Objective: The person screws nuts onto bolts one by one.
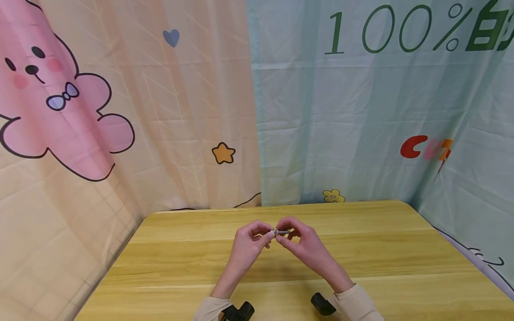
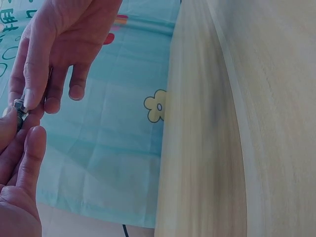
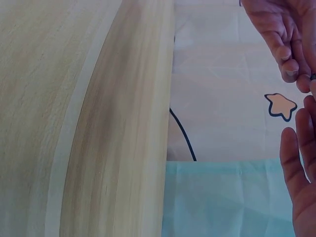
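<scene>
Above the table, a small silver metal bolt (image 1: 284, 232) lies sideways between the two hands, its shank toward the right. My left hand (image 1: 250, 240) pinches the bolt's left end between thumb and fingertips. A hex nut (image 2: 19, 104) sits on the bolt in the left wrist view. There, the thumb and fingertips of my right hand (image 2: 54, 47) close in on the nut from the shank side. In the right wrist view, fingers hide nearly all the bolt; my left hand (image 3: 289, 29) shows above and my right hand (image 3: 307, 197) below.
Below the hands spreads a wood-grain table (image 1: 176, 263). Printed curtains, one peach (image 1: 192, 111) and one pale blue (image 1: 341, 120), hang behind the table's far edge and along the sides. Black wrist devices (image 1: 323, 304) sit at both cuffs.
</scene>
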The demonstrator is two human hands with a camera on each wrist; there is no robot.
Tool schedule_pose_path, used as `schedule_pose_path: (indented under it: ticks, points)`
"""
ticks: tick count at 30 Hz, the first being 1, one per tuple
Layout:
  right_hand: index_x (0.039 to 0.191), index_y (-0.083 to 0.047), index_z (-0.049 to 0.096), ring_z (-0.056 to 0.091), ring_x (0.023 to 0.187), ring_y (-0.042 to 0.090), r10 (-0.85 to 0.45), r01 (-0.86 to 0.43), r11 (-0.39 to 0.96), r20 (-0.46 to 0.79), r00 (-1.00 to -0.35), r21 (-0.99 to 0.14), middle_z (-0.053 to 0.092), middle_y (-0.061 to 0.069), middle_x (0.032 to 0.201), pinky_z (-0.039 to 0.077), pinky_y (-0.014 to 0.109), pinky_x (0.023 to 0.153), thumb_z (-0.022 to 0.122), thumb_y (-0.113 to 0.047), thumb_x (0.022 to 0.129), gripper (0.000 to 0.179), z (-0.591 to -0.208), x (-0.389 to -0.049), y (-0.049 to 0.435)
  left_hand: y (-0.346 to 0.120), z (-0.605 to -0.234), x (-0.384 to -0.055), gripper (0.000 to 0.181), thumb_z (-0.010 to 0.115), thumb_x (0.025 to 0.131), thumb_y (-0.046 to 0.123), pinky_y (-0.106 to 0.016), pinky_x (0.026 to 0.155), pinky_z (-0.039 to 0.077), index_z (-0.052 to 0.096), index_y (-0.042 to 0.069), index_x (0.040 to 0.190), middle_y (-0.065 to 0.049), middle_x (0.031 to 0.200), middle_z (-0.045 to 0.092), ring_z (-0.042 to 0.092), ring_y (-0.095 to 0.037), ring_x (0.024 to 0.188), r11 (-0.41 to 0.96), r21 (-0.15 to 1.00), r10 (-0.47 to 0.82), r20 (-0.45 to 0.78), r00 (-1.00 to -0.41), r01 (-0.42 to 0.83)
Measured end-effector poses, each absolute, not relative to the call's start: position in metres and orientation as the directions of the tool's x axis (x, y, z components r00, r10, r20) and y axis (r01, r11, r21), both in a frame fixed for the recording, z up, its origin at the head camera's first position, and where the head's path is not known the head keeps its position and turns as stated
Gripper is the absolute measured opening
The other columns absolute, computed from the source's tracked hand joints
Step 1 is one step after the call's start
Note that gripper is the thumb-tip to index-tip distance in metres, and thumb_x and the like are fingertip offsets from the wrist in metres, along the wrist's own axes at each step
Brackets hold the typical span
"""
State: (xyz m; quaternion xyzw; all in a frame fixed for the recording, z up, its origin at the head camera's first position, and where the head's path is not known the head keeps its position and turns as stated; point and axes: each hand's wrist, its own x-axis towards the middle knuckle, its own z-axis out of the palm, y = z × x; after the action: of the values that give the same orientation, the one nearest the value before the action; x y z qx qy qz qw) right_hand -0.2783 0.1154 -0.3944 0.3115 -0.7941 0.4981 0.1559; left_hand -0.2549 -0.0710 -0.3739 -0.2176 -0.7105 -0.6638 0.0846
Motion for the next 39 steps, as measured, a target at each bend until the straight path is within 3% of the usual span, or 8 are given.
schedule_pose_path:
  ticks: [4,13,21,24,29,33,39]
  points:
    - [0.107,-0.022,0.064,0.061,0.095,0.012,-0.340,-0.646,0.321,0.552,-0.761,-0.693,0.064,-0.011,0.101,0.053,0.032,0.076,0.071,-0.019,0.092,0.017,-0.3941,-0.2781,0.1158,-0.0709,-0.3737,-0.2552,0.007,0.068,0.091,0.000,-0.032,0.066,0.058,0.069,-0.004,0.097,-0.013,0.090,0.067,0.062,-0.014,0.071,0.018,0.906,0.198,0.412,-0.889,0.423]
    - [0.101,-0.025,0.068,0.063,0.089,0.008,-0.307,-0.592,0.379,0.507,-0.806,-0.711,0.066,-0.015,0.096,0.053,0.033,0.077,0.066,-0.038,0.094,0.015,-0.3939,-0.2757,0.1146,-0.0712,-0.3728,-0.2538,0.007,0.069,0.091,0.002,-0.033,0.067,0.058,0.069,-0.002,0.097,-0.013,0.090,0.067,0.061,-0.013,0.071,0.028,0.905,0.208,0.411,-0.888,0.425]
    - [0.102,-0.026,0.069,0.063,0.086,0.008,-0.297,-0.580,0.388,0.499,-0.814,-0.716,0.068,-0.014,0.096,0.053,0.035,0.077,0.063,-0.041,0.096,0.017,-0.3951,-0.2756,0.1141,-0.0704,-0.3725,-0.2532,0.007,0.069,0.091,0.002,-0.032,0.066,0.057,0.069,-0.002,0.096,-0.015,0.090,0.066,0.061,-0.013,0.071,0.028,0.904,0.210,0.412,-0.887,0.427]
    - [0.108,-0.022,0.069,0.062,0.093,0.009,-0.296,-0.576,0.372,0.496,-0.817,-0.728,0.067,-0.013,0.102,0.052,0.034,0.078,0.066,-0.039,0.094,0.022,-0.3942,-0.2754,0.1142,-0.0705,-0.3722,-0.2534,0.007,0.068,0.091,0.001,-0.032,0.066,0.057,0.068,-0.003,0.097,-0.016,0.090,0.066,0.061,-0.013,0.071,0.026,0.904,0.207,0.413,-0.887,0.427]
    - [0.113,-0.013,0.065,0.061,0.097,0.013,-0.318,-0.623,0.323,0.538,-0.780,-0.712,0.065,-0.009,0.105,0.053,0.033,0.077,0.073,-0.021,0.091,0.025,-0.3931,-0.2766,0.1150,-0.0707,-0.3715,-0.2537,0.007,0.068,0.091,0.000,-0.031,0.067,0.057,0.068,-0.004,0.097,-0.014,0.090,0.066,0.061,-0.014,0.072,0.031,0.904,0.198,0.412,-0.889,0.426]
    - [0.109,-0.018,0.064,0.062,0.094,0.013,-0.333,-0.649,0.322,0.559,-0.759,-0.689,0.064,-0.010,0.102,0.053,0.031,0.075,0.073,-0.014,0.090,0.022,-0.3924,-0.2770,0.1151,-0.0709,-0.3715,-0.2540,0.007,0.068,0.091,-0.001,-0.031,0.066,0.057,0.068,-0.005,0.096,-0.014,0.090,0.066,0.061,-0.014,0.072,0.029,0.904,0.197,0.413,-0.889,0.426]
    - [0.107,-0.024,0.065,0.062,0.092,0.011,-0.331,-0.630,0.346,0.538,-0.775,-0.695,0.065,-0.013,0.100,0.053,0.031,0.075,0.071,-0.021,0.092,0.016,-0.3926,-0.2762,0.1151,-0.0709,-0.3715,-0.2537,0.007,0.068,0.091,-0.001,-0.031,0.066,0.057,0.068,-0.005,0.097,-0.014,0.089,0.066,0.061,-0.013,0.071,0.028,0.901,0.198,0.420,-0.886,0.434]
